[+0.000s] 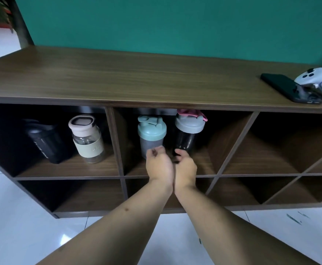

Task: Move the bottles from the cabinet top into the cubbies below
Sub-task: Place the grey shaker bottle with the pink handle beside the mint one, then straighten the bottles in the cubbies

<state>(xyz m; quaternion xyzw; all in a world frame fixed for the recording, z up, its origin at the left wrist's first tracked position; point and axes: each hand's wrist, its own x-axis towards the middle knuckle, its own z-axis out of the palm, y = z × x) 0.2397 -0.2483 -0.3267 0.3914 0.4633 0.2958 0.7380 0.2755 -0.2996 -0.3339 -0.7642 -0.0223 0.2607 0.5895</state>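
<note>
From the head camera I see four bottles already in the upper cubbies; the black bottle (41, 143) and the glass bottle (88, 139) share the left cubby (64, 169), while the mint-lidded shaker (151, 135) and the grey-lidded shaker (189, 131) stand side by side in the middle cubby (204, 161). The cabinet top (137, 79) carries no bottle, only a phone (290, 90) and a white controller (320, 83); I judge the task essentially done. All four stand upright, long axes vertical, lids up. My left hand (159, 165) and right hand (186, 166) sit close together just before the shakers, fingers loosely curled and gripping nothing; whether any fingertip touches a shaker I cannot tell.
</note>
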